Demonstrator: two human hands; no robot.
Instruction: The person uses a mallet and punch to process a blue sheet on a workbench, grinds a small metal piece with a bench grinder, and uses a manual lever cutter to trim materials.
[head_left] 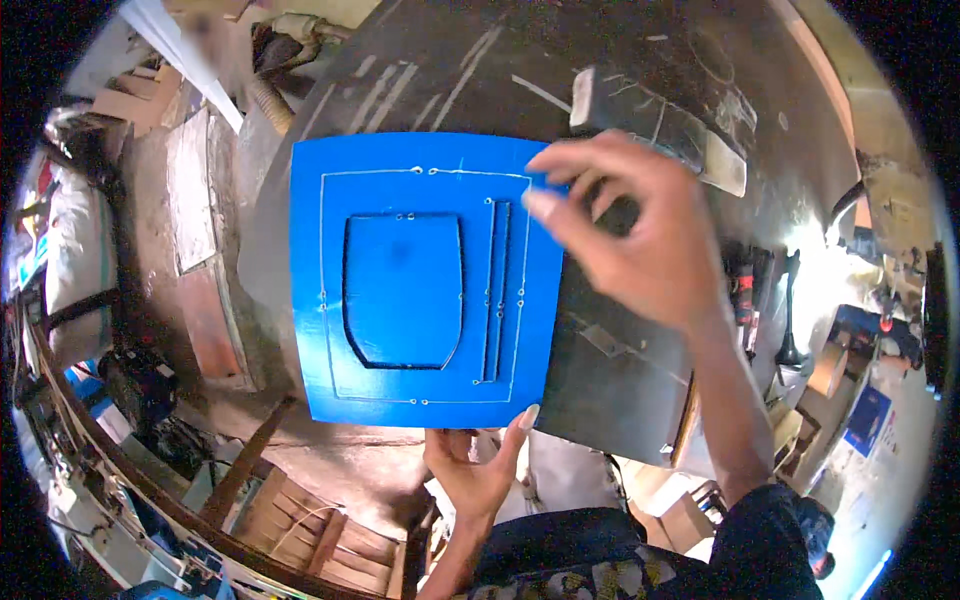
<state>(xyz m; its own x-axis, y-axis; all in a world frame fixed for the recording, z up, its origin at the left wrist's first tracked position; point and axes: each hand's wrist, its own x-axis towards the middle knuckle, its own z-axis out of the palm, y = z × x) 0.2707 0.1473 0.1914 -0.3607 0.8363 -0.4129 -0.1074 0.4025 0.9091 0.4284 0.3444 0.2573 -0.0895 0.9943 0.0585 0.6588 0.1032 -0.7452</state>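
Note:
A flat blue rectangular board (402,290) is in front of me, tilted slightly. Set into it are a dark shield-like outline, two thin dark upright lines beside that, and a pale rectangular line around them, with small holes along the lines. At its bottom edge my left hand (470,475) is closed on the board, the thumb over the front near the lower right corner and the fingers partly hidden behind. By the upper right corner, my right hand (635,225) is slightly blurred, thumb and index finger curved and apart. Whether its fingertips touch the board I cannot tell.
Beyond the board spreads a dark, scuffed tabletop (440,80). A worn dark block with pale ends (655,125) lies on it at the far right. Wooden slats (330,540) are low at the left, and cardboard boxes (685,520) stand low at the right.

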